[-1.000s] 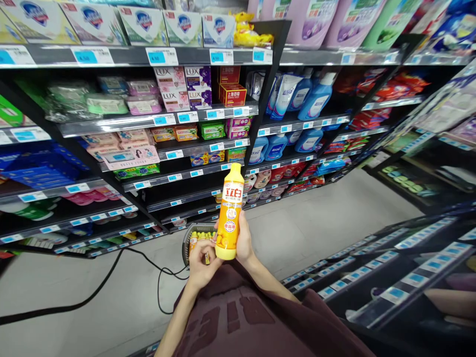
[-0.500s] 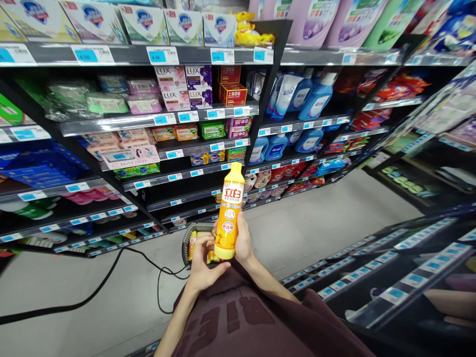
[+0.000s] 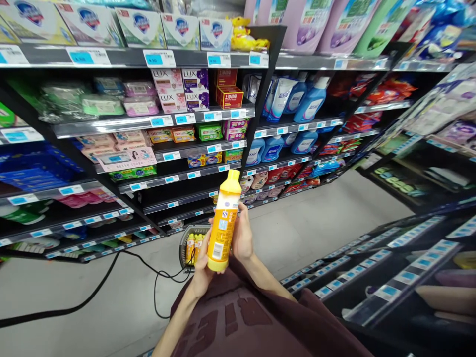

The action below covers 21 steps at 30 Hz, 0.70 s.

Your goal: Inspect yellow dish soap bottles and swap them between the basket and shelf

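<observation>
A yellow dish soap bottle is upright and slightly tilted in front of my body, its back label with small print and a barcode facing me. My left hand grips its lower left side, with fingers passing behind and under the base. Along the right side, my right hand is curled against the bottle, some of its fingers hidden behind it. Below and to the left, a grey shopping basket on the floor holds several similar yellow bottles.
Shelves ahead carry boxed soap, blue detergent bottles and bagged goods. Another shelf unit runs along the right. A black cable lies across the grey floor near the basket.
The bottle has been turned from its front label to its back label and lowered slightly. My left hand has closed onto its lower side.
</observation>
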Motion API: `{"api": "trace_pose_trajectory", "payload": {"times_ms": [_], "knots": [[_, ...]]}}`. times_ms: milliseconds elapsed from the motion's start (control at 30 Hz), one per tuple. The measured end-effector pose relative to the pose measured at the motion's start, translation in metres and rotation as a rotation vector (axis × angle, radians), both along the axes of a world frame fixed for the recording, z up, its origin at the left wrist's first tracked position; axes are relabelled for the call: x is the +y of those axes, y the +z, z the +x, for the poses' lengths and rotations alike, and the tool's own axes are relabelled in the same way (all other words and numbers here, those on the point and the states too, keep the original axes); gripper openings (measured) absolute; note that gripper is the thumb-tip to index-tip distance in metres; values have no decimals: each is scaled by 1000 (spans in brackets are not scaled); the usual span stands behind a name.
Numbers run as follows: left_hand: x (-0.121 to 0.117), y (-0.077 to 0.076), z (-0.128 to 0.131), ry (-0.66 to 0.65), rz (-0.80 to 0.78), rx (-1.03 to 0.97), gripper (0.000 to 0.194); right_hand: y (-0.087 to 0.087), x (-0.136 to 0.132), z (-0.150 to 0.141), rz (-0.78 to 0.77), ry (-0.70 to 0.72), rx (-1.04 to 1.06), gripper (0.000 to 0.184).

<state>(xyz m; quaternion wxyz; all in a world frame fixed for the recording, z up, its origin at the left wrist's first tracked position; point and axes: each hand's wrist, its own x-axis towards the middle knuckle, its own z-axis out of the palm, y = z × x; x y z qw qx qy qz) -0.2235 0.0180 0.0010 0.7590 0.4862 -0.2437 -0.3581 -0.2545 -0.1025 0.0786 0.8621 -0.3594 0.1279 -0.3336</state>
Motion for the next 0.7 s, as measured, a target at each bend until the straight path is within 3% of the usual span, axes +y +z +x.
{"api": "trace_pose_trajectory", "payload": {"times_ms": [167,300,433,600,700], "knots": [[-5,10,-2,-56,-6,20,78,1,5,0,39,-31,-3,42],[-9,17,-7,-20,-54,20,87,-2,6,-1,45,-66,-7,41],[-10,15,-9,39,-89,-12,93,-6,6,0,38,-97,5,35],[-4,4,-1,151,55,-302,80,-10,5,2,47,-117,23,31],[1,0,6,139,195,-558,73,-10,4,2,27,-143,40,30]]}}
